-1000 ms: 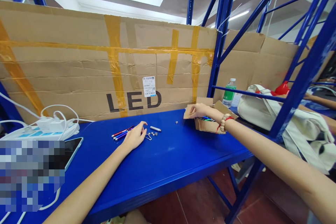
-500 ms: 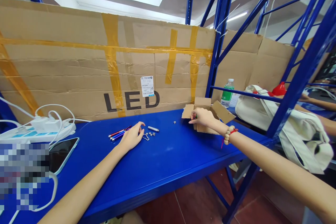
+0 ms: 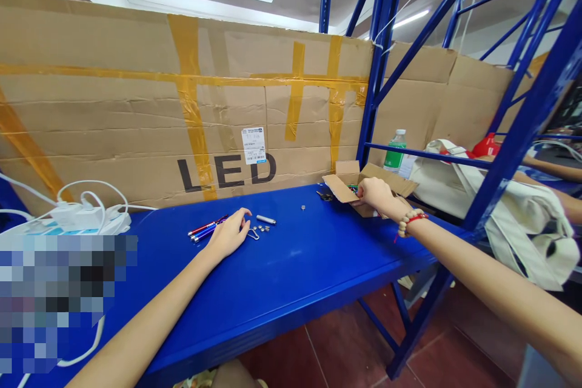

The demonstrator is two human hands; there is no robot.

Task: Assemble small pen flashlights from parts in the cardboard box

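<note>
Head view shows us the left hand point(image 3: 228, 233) resting palm down on the blue shelf top point(image 3: 295, 267), fingers loosely curled and a little apart, holding nothing; its fingertips lie just beside a small metal clip point(image 3: 253, 233), with a bundle of red and blue pen-like sticks point(image 3: 207, 230) at its far side. A short silver cylinder point(image 3: 266, 219) lies near the clip. Over to the right, we see the right hand point(image 3: 375, 193), a beaded bracelet point(image 3: 409, 220) on its wrist, reaching into the small open cardboard box point(image 3: 342, 184) at the shelf's right end; its fingers are bunched together at the box mouth, and we cannot tell whether they pinch anything. A big cardboard sheet marked LED point(image 3: 136, 103) stands behind.
</note>
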